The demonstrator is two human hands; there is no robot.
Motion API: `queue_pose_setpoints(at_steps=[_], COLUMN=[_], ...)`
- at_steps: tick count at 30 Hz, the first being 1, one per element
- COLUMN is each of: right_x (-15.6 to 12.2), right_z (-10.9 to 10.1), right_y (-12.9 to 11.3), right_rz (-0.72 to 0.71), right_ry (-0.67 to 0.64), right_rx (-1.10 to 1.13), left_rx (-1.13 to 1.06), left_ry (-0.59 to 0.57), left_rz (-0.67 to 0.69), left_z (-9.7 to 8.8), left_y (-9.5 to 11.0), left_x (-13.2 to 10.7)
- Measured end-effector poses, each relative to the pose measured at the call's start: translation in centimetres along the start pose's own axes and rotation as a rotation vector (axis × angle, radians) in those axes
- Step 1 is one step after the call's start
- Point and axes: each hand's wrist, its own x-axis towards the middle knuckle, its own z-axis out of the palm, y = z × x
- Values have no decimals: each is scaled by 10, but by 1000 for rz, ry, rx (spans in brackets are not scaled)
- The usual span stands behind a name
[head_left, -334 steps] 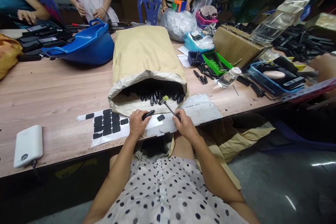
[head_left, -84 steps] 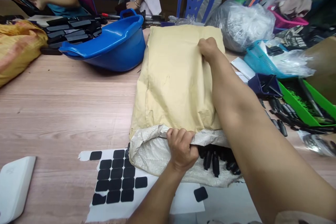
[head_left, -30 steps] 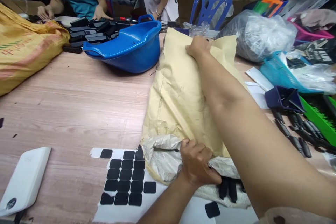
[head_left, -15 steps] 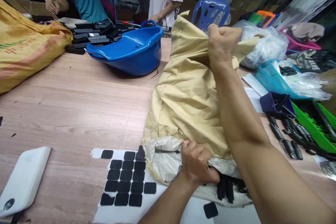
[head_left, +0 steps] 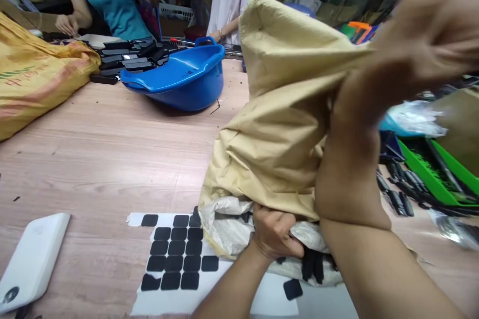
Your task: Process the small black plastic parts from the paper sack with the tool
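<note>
A tan paper sack [head_left: 284, 109] with a white woven lining lies on the wooden table [head_left: 105, 159], its far end raised high. My right hand [head_left: 430, 35], blurred by motion, is closed on that raised far end. My left hand [head_left: 275, 234] is closed on the sack's folded mouth near me. Black pen-like parts [head_left: 312, 264] show at the mouth, below my left hand. A white sheet with several black square pads [head_left: 175, 256] lies just left of the mouth.
A blue plastic basin [head_left: 179, 77] stands behind the sack, with black flat parts [head_left: 127, 55] beside it. A yellow sack [head_left: 33, 75] is at far left, a white power bank [head_left: 32, 259] at near left. Green tray [head_left: 437, 169] and black parts at right. Two people stand across the table.
My right hand has lifted the sack's far end higher and toward me, tipping the sack up. My left hand stays closed on the mouth. Earlier I held a small part and a tool.
</note>
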Motion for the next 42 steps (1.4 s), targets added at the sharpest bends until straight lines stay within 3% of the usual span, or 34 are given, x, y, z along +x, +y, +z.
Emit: queue_pose_setpoints(at_steps=[1, 2, 4, 8, 12, 16, 19, 22, 26, 29, 32, 35, 37, 39, 42], right_x=[-7, -15, -32, -50, -42, -29, -25, -30, -60, -106, -171, -238, -274, -298, -308], right_z=[7, 14, 27, 38, 36, 35, 31, 19, -25, -84, -155, -217, -247, -266, -276], right_y=[-3, -7, -12, -12, 0, 35, 67, 81, 56, 24, 10, 26, 47, 65, 82], right_rz=[-162, -287, -415, -407, -327, -335, -428, -470, -519, -528, -412, -134, 39, 103, 125], right_ry=[103, 121, 65, -65, -238, -319, -404, -451, -481, -401, -188, 30, 127, 190, 232], right_rx=[-73, -146, -274, -452, -563, -637, -651, -730, -788, -791, -810, -846, -891, -971, -1141], left_rx=[5, 14, 37, 81, 43, 16, 29, 30, 42, 78, 90, 97, 105, 117, 144], left_ry=[14, 26, 23, -37, 11, 23, -29, -66, -162, -257, -292, -285, -292, -301, -290], left_rz=[-1, -6, -17, -15, -20, -8, -6, -7, -57, -126, -165, -208, -247, -285, -331], left_z=[0, 0, 0, 0, 0, -1, -2, -3, -3, -2, -2, -5, -8, -13, -22], left_y=[-1, -1, -2, -3, -5, -9, -15, -20, -25, -27, -29, -31, -31, -29, -27], left_x=[1, 1, 2, 3, 7, 9, 9, 9, 11, 15, 19, 25, 31, 39, 52])
